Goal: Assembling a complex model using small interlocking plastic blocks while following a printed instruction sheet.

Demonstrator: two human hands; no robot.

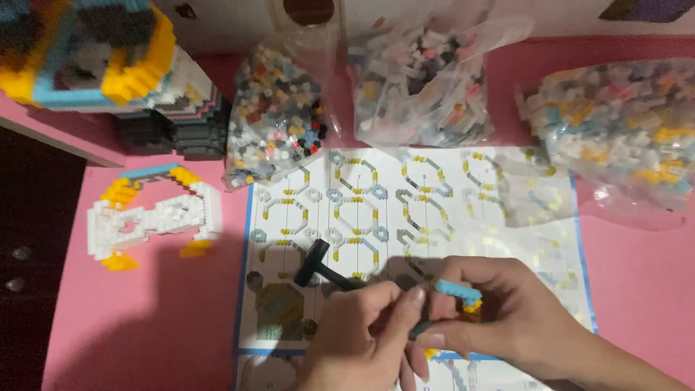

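Observation:
My left hand [362, 333] grips a small black hammer-shaped tool [313, 263] by its handle, head pointing up and left. My right hand [499, 311] pinches a little assembly of blue and yellow mini bricks [460, 293] between thumb and fingers. The two hands meet over the lower part of a printed instruction sheet [434, 203] with diagrams of brick layers. The tool's handle end is hidden between my fingers.
Three clear bags of mixed small bricks lie along the back: one [279, 108], one [427, 80], one [622, 123]. A white and yellow partial build [152, 217] rests on the pink table [145, 318] at left. A larger brick build [108, 65] stands at the far left corner.

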